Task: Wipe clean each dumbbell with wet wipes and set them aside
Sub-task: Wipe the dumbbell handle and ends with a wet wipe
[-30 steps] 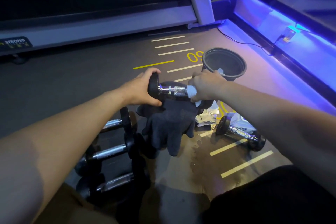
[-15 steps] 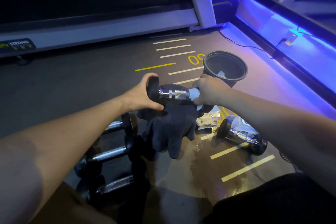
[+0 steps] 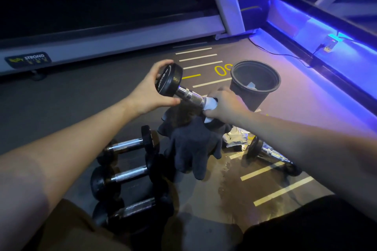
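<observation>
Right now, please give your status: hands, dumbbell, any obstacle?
Left hand holds dumbbell by its head, tilted. Right hand grips wet wipe around the handle. Dark gloves lie directly beneath; nothing blocking.

"STRONG" on treadmill side-rail label (image 3: 28, 59); yellow floor numeral (image 3: 223, 69), apparently "90", seen upside down.

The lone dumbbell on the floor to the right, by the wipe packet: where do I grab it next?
Take the lone dumbbell by its chrome handle, coming from above with fingers wrapped across the bar. It lies flat, with the handle raised off the floor between the two black heads, and the top is open. The right forearm hides its far head, so move the right hand clear first.
</observation>
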Demonstrator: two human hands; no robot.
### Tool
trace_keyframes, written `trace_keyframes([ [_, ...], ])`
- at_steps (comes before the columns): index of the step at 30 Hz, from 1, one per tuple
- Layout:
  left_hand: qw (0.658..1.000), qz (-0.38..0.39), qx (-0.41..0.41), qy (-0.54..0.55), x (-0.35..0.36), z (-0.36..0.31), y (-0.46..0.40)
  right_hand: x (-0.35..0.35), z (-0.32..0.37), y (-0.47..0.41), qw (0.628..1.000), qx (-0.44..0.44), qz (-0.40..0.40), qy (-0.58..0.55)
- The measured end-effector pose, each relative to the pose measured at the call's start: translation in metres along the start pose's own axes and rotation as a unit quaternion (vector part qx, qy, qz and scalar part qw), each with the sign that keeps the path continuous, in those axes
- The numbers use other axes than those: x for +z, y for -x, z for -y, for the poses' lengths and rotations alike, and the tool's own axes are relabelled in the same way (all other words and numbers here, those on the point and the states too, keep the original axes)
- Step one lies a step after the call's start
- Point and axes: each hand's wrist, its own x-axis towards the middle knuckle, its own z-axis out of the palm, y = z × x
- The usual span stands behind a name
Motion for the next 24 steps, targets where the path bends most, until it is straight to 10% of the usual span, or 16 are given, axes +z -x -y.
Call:
trace_keyframes([
  [6,1.0,-0.006,-0.02,-0.003,-0.004,0.009,-0.001,-0.015,-0.004,-0.011,0.985,-0.052,0.044,0.158],
  [14,1.0,0.004,-0.003,-0.004,-0.004,0.005,-0.003,-0.044,-0.007,-0.005,0.989,-0.141,0.009,-0.037],
  [19,1.0,0.007,0.007,-0.004,-0.002,0.003,-0.001,-0.035,0.005,-0.009,0.973,-0.181,0.022,0.139],
  [24,1.0,0.009,0.013,-0.023,-0.003,0.003,0.001,-0.036,0.008,-0.022,0.982,-0.129,0.109,0.084],
])
